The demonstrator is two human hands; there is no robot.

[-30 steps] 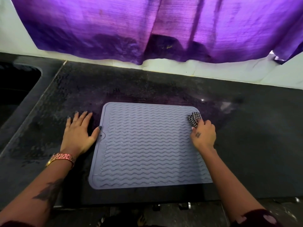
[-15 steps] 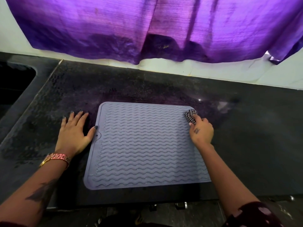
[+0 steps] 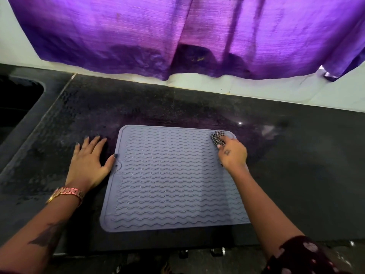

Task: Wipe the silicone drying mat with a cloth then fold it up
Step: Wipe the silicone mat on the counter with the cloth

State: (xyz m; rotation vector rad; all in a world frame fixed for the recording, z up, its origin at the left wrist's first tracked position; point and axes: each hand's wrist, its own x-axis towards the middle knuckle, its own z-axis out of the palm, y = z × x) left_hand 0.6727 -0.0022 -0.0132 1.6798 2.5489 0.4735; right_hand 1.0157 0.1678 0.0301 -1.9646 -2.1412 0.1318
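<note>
right hand [image 3: 233, 155] pinches cloth [image 3: 217, 138] on mat [image 3: 167, 178]; left hand [image 3: 88, 161] flat.

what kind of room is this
Most likely a home kitchen: a dark stone counter with a sink basin cut in at the left, a ridged silicone drying mat on it, and a purple curtain behind.

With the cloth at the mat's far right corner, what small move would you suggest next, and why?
Probably sweep the right hand and checked cloth leftward along the far edge of the mat, since the left hand steadies its left edge.
</note>
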